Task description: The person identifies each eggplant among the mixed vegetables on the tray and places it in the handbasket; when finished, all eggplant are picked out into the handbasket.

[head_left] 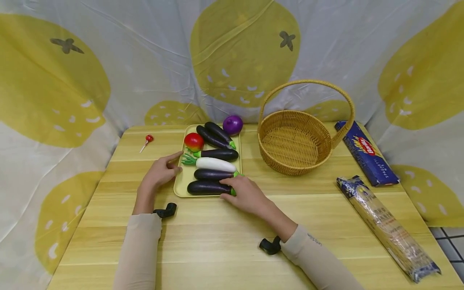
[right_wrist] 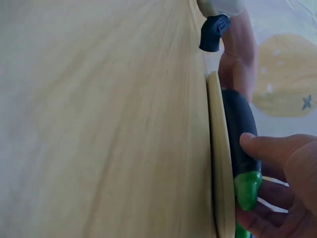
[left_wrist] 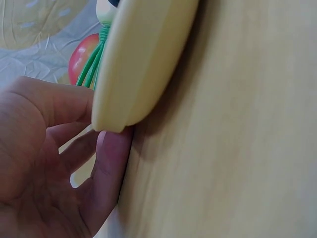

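A pale yellow tray holds several dark purple eggplants, a white radish with green leaves, and a red round fruit or vegetable. At the tray's left edge, my left hand pinches the rim, with the thumb low against it in the left wrist view. My right hand grips the green stem end of the front eggplant, which lies on the tray along its near edge. In the right wrist view the thumb presses on that eggplant, and the other fingers curl behind it, partly hidden.
A purple onion sits at the tray's far right corner. To the right stands a wicker basket with a tall handle. Beyond it lie a blue spaghetti box and a clear pasta packet. A red lollipop lies far left.
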A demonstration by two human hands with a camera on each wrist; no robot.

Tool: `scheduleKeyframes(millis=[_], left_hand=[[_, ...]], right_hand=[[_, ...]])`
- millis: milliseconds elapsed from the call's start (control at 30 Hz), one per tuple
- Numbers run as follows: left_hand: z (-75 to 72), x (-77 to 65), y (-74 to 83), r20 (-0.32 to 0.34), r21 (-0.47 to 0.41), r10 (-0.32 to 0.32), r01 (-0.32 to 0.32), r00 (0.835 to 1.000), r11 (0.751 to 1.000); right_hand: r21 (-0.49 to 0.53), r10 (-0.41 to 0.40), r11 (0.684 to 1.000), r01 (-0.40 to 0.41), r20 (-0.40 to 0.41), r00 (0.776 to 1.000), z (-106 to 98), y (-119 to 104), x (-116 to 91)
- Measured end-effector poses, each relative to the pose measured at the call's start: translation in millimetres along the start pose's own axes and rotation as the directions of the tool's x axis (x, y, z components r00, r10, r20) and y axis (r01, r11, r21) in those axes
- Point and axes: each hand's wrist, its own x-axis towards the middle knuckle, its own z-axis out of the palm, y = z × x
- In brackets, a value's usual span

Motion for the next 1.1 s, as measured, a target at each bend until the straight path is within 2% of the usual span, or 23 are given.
scheduleKeyframes(millis=[233, 433, 567, 700, 1100], left_hand=[[2.8, 1.1, -1.6, 0.009, -0.031, -0.012, 0.012, 1.0, 0.999], [3.4, 0.6, -0.8, 0.012, -0.051, -0.032, 0.033, 0.999, 0.998], [3.4, 1.3, -1.2, 0.011, -0.059, -0.025, 0.025, 1.0, 0.998], [3.1, 1.2, -1.5, 0.009, -0.067, -0.019, 0.02, 1.0, 0.998], [3.1, 0.6, -2.0, 0.005, -0.067, -0.045, 0.045, 0.999, 0.997]], right_hand=[[0.045, 0.017, 0.999, -0.014, -0.052, 0.998, -7, 2, -4], [0.089, 0.04, 0.996, -0.031, -0.11, 0.993, -28, 12, -12], [0.124, 0.031, 0.992, -0.011, -0.162, 0.986, -46, 23, -18], [0.124, 0.032, 0.992, -0.004, -0.228, 0.973, -64, 34, -25], [0.069, 0.112, 0.993, -0.094, -0.339, 0.934, -123, 90, -38]])
